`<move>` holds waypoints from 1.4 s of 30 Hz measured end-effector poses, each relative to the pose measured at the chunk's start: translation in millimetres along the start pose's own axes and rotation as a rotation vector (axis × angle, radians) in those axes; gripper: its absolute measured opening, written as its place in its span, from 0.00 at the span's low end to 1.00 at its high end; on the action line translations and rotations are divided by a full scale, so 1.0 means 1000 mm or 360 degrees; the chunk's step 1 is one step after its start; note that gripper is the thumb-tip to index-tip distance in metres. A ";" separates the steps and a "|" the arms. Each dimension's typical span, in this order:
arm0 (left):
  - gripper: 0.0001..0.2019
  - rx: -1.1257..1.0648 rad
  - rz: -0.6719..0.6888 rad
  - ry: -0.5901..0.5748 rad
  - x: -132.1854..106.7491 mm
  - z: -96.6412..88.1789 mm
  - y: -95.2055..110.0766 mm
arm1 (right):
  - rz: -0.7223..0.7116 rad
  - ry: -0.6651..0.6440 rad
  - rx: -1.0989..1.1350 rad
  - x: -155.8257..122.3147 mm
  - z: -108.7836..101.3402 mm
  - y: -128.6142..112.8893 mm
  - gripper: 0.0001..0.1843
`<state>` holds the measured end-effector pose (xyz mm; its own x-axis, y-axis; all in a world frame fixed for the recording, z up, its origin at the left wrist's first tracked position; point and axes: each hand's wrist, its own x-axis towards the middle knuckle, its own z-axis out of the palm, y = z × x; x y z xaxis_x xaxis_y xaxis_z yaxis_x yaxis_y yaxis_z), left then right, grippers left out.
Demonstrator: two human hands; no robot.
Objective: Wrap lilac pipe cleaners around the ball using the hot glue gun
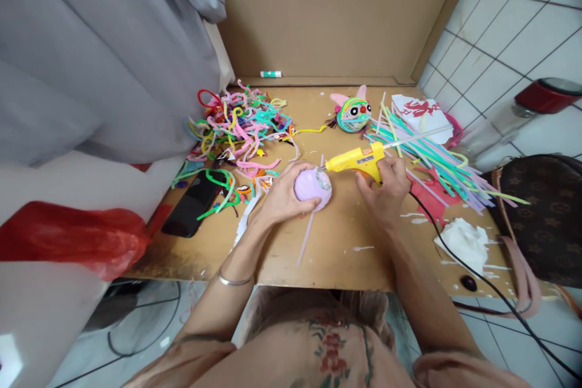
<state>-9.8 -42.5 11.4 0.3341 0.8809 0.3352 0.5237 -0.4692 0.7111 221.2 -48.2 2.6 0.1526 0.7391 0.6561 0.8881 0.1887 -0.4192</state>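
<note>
In the head view, a lilac-wrapped ball [310, 191] sits in the left hand [286, 193] over the tabletop [336, 267], its coils covering most of the visible surface; a clear, glassy patch [324, 180] at its one o'clock is bare, so the wrapping looks well advanced but incomplete. No ears, eyes or nose show on this ball, unlike the decorated animal-faced ball [357, 116] standing at one o'clock from it. Loose lilac stem [305, 242] runs out at six o'clock; whether it joins the coils I cannot tell. Unused pipe cleaners [422, 145] lie between two and three o'clock, a tangled heap of pipe cleaners [248, 124] at ten. The ball lies inside the left grip, thumb at its lower side and fingers around its nine-to-twelve o'clock edge. The right hand [388, 188], at three o'clock, is closed around a yellow glue gun [352, 161], nozzle at the bare patch's edge; actual contact is unclear.
</note>
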 end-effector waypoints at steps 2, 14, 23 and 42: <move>0.30 0.0001 0.0002 -0.0002 0.000 0.000 0.000 | -0.0027 -0.0003 -0.0006 0.000 0.000 0.000 0.10; 0.30 -0.0014 0.0002 0.0000 -0.001 0.000 0.000 | -0.0085 -0.0012 -0.0006 0.000 -0.001 0.001 0.10; 0.30 -0.0029 0.0025 -0.0009 -0.001 0.000 -0.001 | -0.0167 -0.0033 0.0075 0.002 -0.007 0.001 0.05; 0.30 -0.0011 0.0021 -0.0026 0.000 -0.001 -0.001 | -0.0182 -0.0026 0.0114 0.002 -0.009 0.000 0.05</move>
<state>-10.9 -42.5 11.0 0.3536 0.8735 0.3346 0.5135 -0.4803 0.7110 225.6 -52.1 9.1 0.0446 0.7207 0.6919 0.8661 0.3173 -0.3863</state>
